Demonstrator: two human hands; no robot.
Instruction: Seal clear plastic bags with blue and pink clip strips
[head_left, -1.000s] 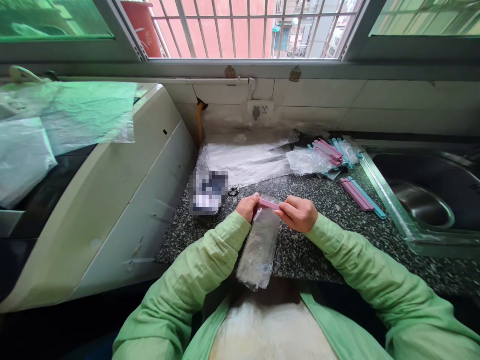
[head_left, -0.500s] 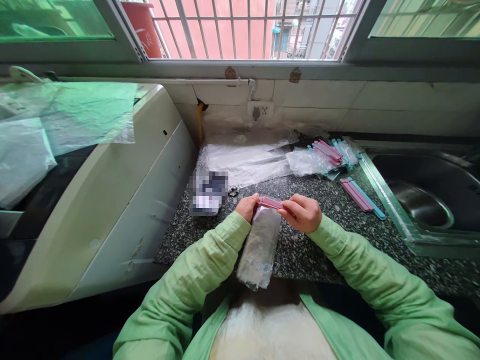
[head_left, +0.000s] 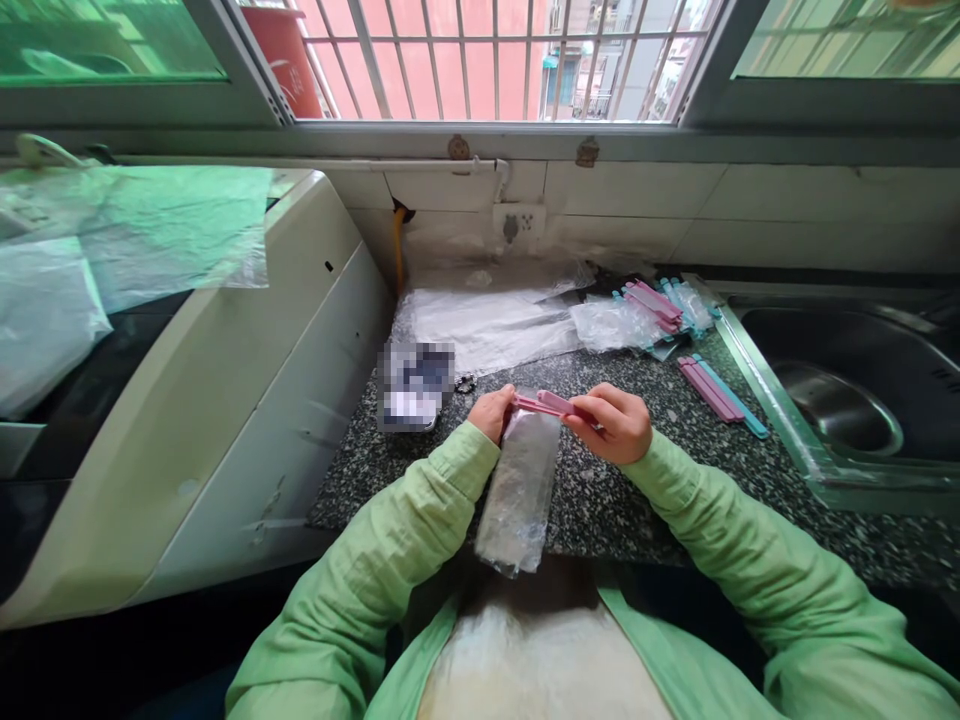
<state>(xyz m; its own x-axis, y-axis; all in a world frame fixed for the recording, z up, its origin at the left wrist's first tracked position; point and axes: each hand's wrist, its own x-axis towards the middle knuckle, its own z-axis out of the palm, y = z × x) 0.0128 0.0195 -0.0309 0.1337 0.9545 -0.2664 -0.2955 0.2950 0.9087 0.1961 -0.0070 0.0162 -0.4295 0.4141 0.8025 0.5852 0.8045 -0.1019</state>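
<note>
A pink sealing clip point(head_left: 546, 403) lies across the top of a clear plastic bag point(head_left: 519, 485) that hangs over the front edge of the speckled counter point(head_left: 600, 500). My left hand point(head_left: 491, 411) pinches the clip's left end together with the bag's top. My right hand point(head_left: 616, 423) grips the clip's right end, and the clip's two arms look slightly parted there. Both hands sit close together over the counter's near edge.
More pink and blue clips point(head_left: 720, 392) lie to the right, others point(head_left: 660, 303) among clear bags point(head_left: 487, 325) at the back. A steel sink point(head_left: 847, 400) is at the right, a white appliance point(head_left: 225, 380) at the left, a blurred small object point(head_left: 416, 385) beside my left hand.
My right hand has slid rightward along the clip, and the clip's right end has lifted and parted a little. The left hand and the bag have stayed in place.
</note>
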